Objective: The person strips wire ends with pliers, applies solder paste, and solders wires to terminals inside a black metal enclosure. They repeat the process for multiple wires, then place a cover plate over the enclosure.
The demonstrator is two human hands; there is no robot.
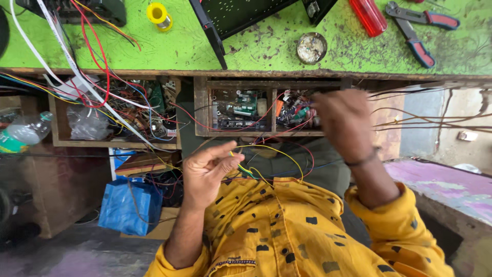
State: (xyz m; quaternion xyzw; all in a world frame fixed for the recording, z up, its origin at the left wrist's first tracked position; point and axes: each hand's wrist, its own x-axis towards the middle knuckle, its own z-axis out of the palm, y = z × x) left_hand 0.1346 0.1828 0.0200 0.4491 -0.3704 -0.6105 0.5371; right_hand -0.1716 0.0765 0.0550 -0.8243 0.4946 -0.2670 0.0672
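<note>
Yellow cloth with dark flecks fills the near edge of the view: the person's shirt point(287, 236), its sleeves pushed back so both forearms are bare for the work.

At far left a plastic bottle point(23, 133) lies on its side beside an open wooden drawer point(115, 115) crammed with tangled wires, a clear bag and a green circuit board. Below it a blue bag point(130, 205) sits on the floor, out of the way but within reach.

The left hand point(207, 169) is raised in front of the chest, its thumb and forefinger pressed together on a thin yellow wire point(271, 154). That wire loops rightward in the air, with red wires running alongside it, and the pinch seems to keep it taut and apart from the rest of the tangle.

Farther right is a second open drawer point(256, 110), divided into two compartments that hold small circuit boards and loose parts. The right hand point(343, 123) reaches into its right compartment. It is blurred and seen from the back, so whether its fingers are closed on anything cannot be told.

On the far side lies the green workbench point(169, 46). Along it, left to right, sit a yellow spool point(159, 15), a small round tin point(311, 48), a red screwdriver handle point(368, 16) and pliers point(420, 28) with red and blue grips, all laid near the drawers.
</note>
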